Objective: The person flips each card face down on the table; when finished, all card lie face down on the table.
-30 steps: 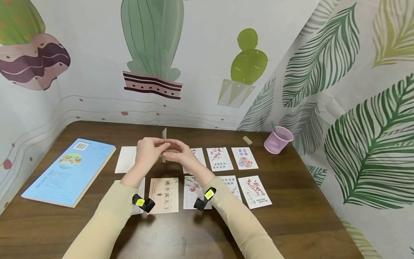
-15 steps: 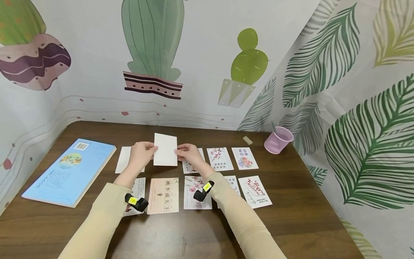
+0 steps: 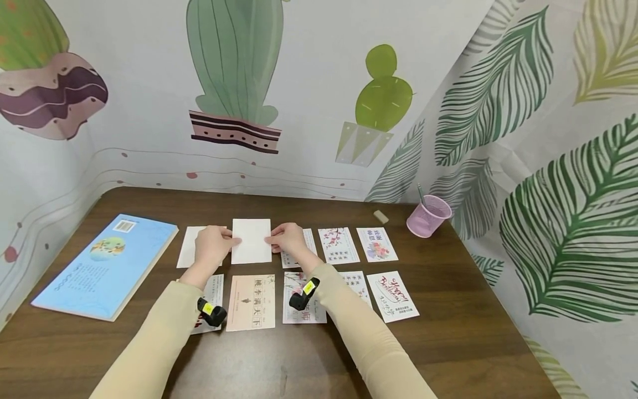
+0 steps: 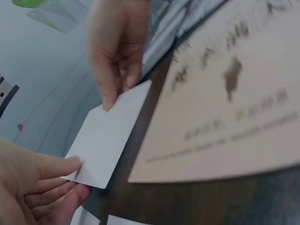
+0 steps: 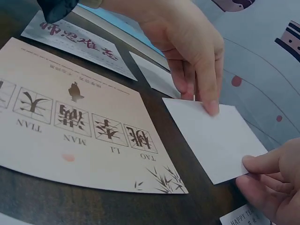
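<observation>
Two hands: both mine, sharing one blank white card (image 3: 251,241), one at each side edge.
Left hand (image 3: 211,246): pinching the card's left edge, thumb on the upper face, other fingers curled underneath.
Right hand (image 3: 291,241): pinching the right edge, thumb on top, fingers below.
White card position: between my hands, in the back row, just beyond the peach card; can't tell if it touches the table.
Peach card (image 3: 251,302): flat, front row, dark characters, bamboo sprig in one corner.
Back row, left: second white card (image 3: 188,246), flat, partly covered by my left hand.
Back row, right: partly covered card (image 3: 310,238) by my right hand, then branch card (image 3: 339,245), then bouquet card (image 3: 377,244).
Front row, others: lettered card (image 3: 215,291) partly behind my left wrist; blossom card (image 3: 294,282); printed card (image 3: 360,286) partly behind my right forearm; birthday card (image 3: 394,296) at the right end.
Table (image 3: 473,332): dark brown wood.
Book (image 3: 104,266): blue, far left, barcode near the top.
Far right: pink mesh cup (image 3: 423,223) with a thin green stick (image 3: 421,194); small beige block (image 3: 381,216) near it.
Sleeves (image 3: 154,338): cream, black camera (image 3: 211,313) at each wrist.
Wall (image 3: 309,66): cactus and leaf print.
</observation>
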Tool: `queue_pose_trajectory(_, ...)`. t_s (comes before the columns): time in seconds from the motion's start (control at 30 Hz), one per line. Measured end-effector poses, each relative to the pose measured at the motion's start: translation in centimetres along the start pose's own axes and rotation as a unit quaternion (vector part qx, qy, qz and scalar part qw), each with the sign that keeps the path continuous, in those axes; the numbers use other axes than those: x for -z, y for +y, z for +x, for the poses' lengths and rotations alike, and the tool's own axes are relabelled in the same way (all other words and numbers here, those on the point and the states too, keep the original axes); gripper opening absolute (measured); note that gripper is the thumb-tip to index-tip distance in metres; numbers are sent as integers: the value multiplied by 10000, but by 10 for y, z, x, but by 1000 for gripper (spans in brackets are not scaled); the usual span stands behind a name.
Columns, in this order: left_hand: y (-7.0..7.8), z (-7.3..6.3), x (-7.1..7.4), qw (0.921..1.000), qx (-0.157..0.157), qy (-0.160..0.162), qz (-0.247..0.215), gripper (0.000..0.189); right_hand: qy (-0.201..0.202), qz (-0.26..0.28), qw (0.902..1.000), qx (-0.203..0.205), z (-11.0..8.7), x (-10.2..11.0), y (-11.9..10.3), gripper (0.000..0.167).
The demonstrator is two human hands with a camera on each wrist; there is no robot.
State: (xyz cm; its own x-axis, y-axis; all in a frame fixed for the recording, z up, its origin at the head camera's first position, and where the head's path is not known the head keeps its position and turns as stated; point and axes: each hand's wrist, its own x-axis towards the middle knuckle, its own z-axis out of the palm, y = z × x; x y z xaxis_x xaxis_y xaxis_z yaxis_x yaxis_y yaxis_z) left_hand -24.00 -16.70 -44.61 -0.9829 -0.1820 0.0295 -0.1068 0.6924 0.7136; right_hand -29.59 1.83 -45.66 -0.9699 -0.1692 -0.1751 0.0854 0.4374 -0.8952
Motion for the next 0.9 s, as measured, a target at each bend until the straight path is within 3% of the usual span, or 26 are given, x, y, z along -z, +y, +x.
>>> queue_pose_trajectory(0.23,-1,1,-3,9991,85,-6,412,41,94,-415,9989,202,-1,-1,-1,18)
queue_pose_trajectory(0.5,3,0,-4,9994,130,-4,329,39,132,-808,9963,267,-1,0,2,17)
queue_pose_trajectory(0.67,4,0,-6,9993,211,-71,291,38,169,-637,9973,320,-1,0,2,19)
queue_pose_trajectory(0.77,3,-1,-8,9996,58,60,284,36,183,-442,9982,366,-4,4,2,21)
queue_pose_trajectory(0.9,8,-4,-13,9984,-454,311,156,30,288,-229,9985,410,-11,20,4,22)
